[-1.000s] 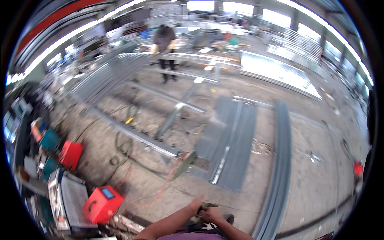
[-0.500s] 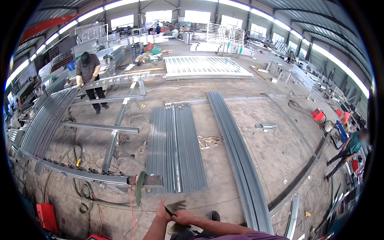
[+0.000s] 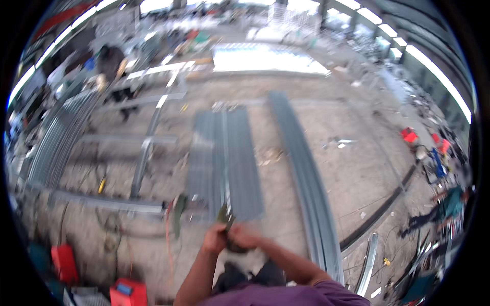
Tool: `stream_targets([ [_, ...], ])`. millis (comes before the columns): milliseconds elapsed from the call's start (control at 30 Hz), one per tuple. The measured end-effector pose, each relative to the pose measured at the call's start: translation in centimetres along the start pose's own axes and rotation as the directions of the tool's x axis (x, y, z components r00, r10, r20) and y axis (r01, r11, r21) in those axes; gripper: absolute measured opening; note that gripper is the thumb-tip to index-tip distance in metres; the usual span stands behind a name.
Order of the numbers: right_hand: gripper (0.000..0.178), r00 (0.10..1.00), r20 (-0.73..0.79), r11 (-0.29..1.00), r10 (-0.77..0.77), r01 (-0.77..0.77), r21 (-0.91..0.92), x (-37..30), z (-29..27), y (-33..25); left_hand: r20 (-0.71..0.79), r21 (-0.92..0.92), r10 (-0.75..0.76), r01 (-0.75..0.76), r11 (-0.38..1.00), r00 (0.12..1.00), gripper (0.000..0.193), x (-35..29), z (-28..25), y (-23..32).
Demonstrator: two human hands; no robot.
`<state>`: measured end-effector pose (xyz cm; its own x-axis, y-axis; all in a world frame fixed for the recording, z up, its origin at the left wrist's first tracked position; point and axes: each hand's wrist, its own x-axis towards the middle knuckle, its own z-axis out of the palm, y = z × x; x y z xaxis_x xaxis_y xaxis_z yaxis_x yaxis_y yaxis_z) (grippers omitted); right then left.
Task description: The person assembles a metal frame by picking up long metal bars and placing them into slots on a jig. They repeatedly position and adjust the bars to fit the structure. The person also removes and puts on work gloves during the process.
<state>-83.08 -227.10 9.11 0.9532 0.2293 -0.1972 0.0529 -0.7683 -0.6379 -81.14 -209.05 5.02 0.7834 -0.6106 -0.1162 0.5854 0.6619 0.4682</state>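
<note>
My left hand (image 3: pixel 214 239) and my right hand (image 3: pixel 246 237) meet close together low in the head view, above my dark trousers. Both are closed on a small dark green object (image 3: pixel 225 214) that sticks up between them; blur hides what it is. Just beyond the hands, a stack of grey corrugated metal sheets (image 3: pixel 224 153) lies flat on the concrete floor.
Long grey metal profiles (image 3: pixel 303 173) run along the right of the sheets. A frame of steel beams (image 3: pixel 145 148) lies to the left, with a green power tool (image 3: pixel 178 211) on an orange cable beside it. Red boxes (image 3: pixel 127 291) sit lower left. Another person (image 3: pixel 109 64) stands far left.
The view has swung and tilted down, and is blurred now. My hands sit more central and a little higher, still together on the dark object.
</note>
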Motion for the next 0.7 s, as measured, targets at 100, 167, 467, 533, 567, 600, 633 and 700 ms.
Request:
stream_targets([
  [100, 0.027, 0.988, -0.127, 0.996, -0.093, 0.094, 0.001, -0.5, -4.0, -1.3, -0.091, 0.299, 0.064, -0.034, 0.954, 0.994, 0.033, 0.2, 2.5, 0.8],
  [167, 0.024, 0.901, -0.302, 0.947, -0.311, 0.322, -0.014, -2.3, -6.0, -4.7, -0.243, 0.906, 0.400, 0.060, 0.418, 0.884, 0.033, -0.1, 1.4, 0.8],
  [467, 0.018, 0.875, -0.338, 0.937, -0.348, 0.309, -0.165, -2.4, -3.7, -8.3, -0.207, 0.976, 0.397, 0.164, 0.142, 0.894, 0.037, -1.1, 5.1, 3.8],
  [533, 0.021, 0.902, -0.300, 0.945, -0.312, 0.262, -0.194, -2.1, -3.4, -8.3, -0.211, 0.537, 0.282, -0.130, 0.833, 0.936, 0.041, -0.5, 3.2, 2.6],
  [567, 0.024, 0.914, -0.262, 0.947, -0.309, 0.270, -0.175, -2.1, -3.3, -8.2, -0.216, 0.461, 0.254, -0.131, 0.877, 0.943, 0.042, -0.5, 2.6, 2.5],
  [600, 0.024, 0.918, -0.259, 0.950, -0.301, 0.266, -0.161, -2.2, -2.7, -8.2, -0.230, 0.400, 0.237, -0.131, 0.907, 0.944, 0.043, -0.6, 2.1, 2.3],
  [633, 0.023, 0.922, -0.260, 0.955, -0.288, 0.255, -0.152, -2.4, -1.9, -8.1, -0.237, 0.337, 0.218, -0.131, 0.933, 0.947, 0.043, -0.6, 2.4, 2.3],
  [700, 0.020, 0.930, -0.220, 0.949, -0.294, 0.256, -0.186, -2.5, -1.5, -8.3, -0.281, 0.249, 0.206, -0.136, 0.959, 0.937, 0.043, -1.5, 4.7, 3.4],
])
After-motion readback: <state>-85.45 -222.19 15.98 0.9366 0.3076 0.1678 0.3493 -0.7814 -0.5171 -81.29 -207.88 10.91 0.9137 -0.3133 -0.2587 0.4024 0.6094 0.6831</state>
